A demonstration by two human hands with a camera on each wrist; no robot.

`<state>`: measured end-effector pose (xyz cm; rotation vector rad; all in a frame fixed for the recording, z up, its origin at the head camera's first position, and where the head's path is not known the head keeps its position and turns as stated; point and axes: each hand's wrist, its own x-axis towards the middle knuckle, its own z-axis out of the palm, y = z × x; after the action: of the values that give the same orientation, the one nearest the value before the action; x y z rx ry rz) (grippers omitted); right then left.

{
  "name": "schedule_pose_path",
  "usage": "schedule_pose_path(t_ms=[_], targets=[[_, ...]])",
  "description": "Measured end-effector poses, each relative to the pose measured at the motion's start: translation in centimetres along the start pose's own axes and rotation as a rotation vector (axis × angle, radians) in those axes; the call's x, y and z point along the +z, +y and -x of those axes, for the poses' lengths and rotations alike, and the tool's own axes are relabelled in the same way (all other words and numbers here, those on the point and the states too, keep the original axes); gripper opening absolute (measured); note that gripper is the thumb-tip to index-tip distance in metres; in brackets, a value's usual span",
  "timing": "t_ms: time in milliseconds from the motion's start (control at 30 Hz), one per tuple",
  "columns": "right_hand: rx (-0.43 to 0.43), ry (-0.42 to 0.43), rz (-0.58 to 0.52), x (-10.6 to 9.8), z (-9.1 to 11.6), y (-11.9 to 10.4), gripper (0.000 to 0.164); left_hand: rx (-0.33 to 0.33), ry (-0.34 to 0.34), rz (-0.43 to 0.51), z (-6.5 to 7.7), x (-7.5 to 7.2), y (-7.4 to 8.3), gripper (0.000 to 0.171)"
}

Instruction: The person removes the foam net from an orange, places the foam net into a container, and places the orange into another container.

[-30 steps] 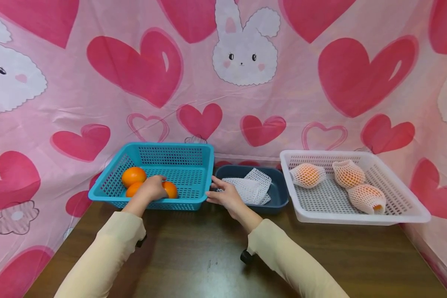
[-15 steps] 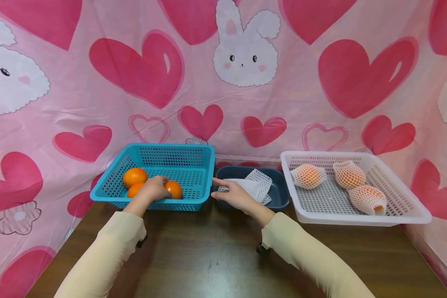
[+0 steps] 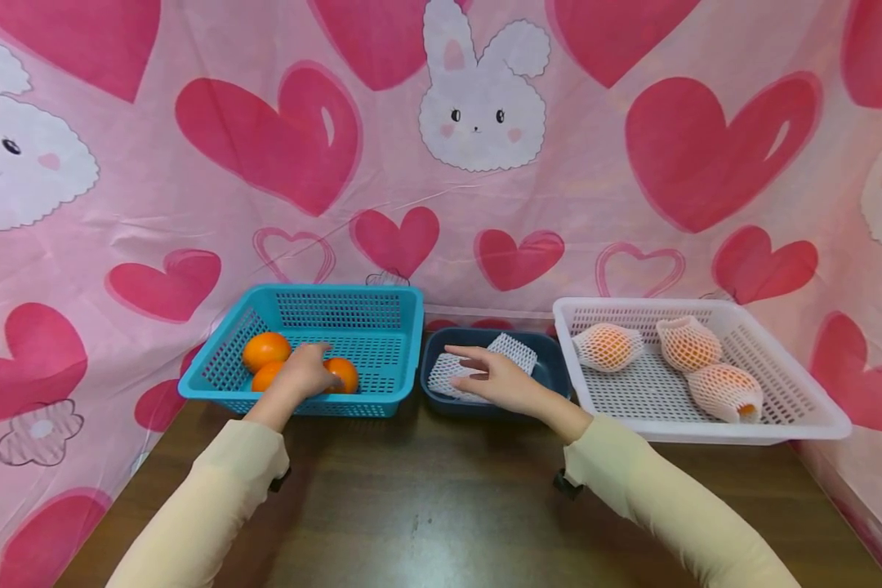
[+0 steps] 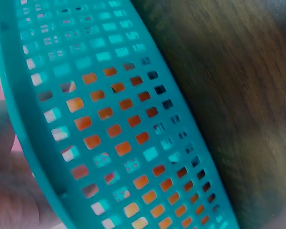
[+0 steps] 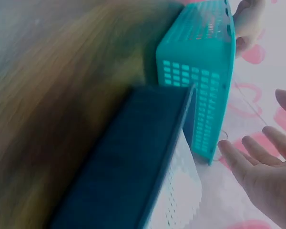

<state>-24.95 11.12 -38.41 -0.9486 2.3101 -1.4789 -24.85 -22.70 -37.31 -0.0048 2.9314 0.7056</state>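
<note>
My left hand (image 3: 307,371) reaches over the front rim of a blue plastic basket (image 3: 373,398) and grips an orange (image 3: 345,374) from its left side, thumb in front. To the left in the basket lie a second orange (image 3: 266,349) and a third (image 3: 266,376), partly covered by the hand. In the left wrist view the basket wall (image 4: 62,119) hides the fingertips. My right hand (image 3: 503,380) holds nothing; its fingers are spread over a dark blue tray (image 3: 559,384) of white foam net sleeves (image 3: 513,349). The right wrist view shows the right hand (image 5: 271,176) with fingers apart.
A white plastic basket (image 3: 801,408) stands at the right with three oranges in foam nets (image 3: 687,343). The dark tray sits between the two baskets on a brown wooden table (image 3: 412,506). Behind them hangs a pink cloth (image 3: 294,204) with hearts and rabbits.
My right hand has moved right, from the blue basket's right edge to above the dark tray. The orange at my left hand has shifted slightly right; that hand has barely moved.
</note>
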Motion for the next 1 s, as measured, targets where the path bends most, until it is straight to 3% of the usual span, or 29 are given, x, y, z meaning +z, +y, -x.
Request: schedule_pose_path(t_ms=[167, 300, 467, 700, 1000], targets=[[-0.035, 0.025, 0.065, -1.7, 1.5, -0.2, 0.057, 0.039, 0.107, 0.033, 0.2, -0.1, 1.4, 0.068], [-0.029, 0.068, 0.141, -3.2, 2.7, -0.4, 0.057, 0.073, 0.136, 0.070, 0.3, 0.1, 2.7, 0.065], [-0.018, 0.125, 0.223, -4.8, 3.8, -0.4, 0.056, 0.113, 0.149, 0.126, 0.5, 0.5, 4.1, 0.059], [-0.009, 0.205, 0.240, -6.8, 5.2, -0.2, 0.053, 0.154, 0.148, 0.262, 0.9, 1.5, 6.4, 0.051], [0.019, 0.330, 0.273, -9.3, 7.1, 1.6, 0.047, 0.232, 0.123, 0.377, 0.5, 3.9, 10.0, 0.037]])
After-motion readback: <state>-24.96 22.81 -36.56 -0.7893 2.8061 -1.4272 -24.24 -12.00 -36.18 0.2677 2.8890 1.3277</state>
